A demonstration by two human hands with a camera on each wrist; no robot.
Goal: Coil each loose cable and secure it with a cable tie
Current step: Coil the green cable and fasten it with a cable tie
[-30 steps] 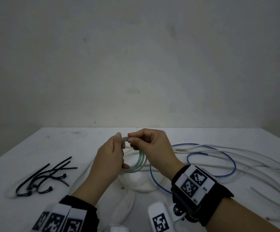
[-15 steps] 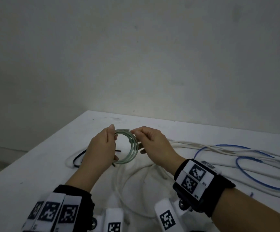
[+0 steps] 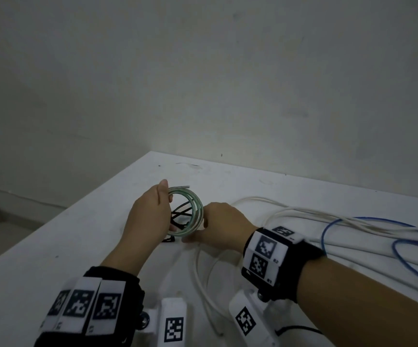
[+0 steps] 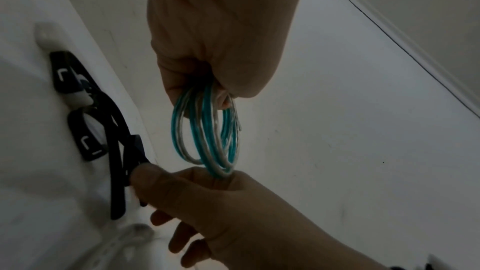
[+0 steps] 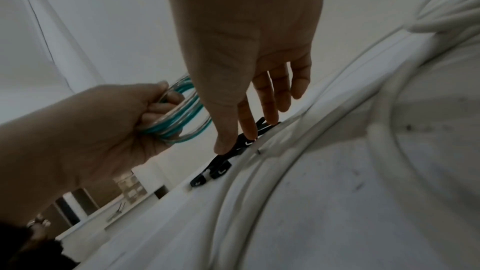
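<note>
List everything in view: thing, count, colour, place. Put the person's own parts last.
coiled cable: one, teal and clear, several loops, held up above the table.
cable ties: a small bunch, exact count unclear, black, lying on the table beside and below the coil.
white cables: several loose strands, white, spread over the table's right side and front.
blue cable: one, blue, looped loosely among the white ones at the right.
table: one, white, against a pale wall.
wrist bands: one on each wrist, black with black-and-white marker tags.
left hand: grips the coil.
right hand: fingers straight, tips reaching down onto the ties.
</note>
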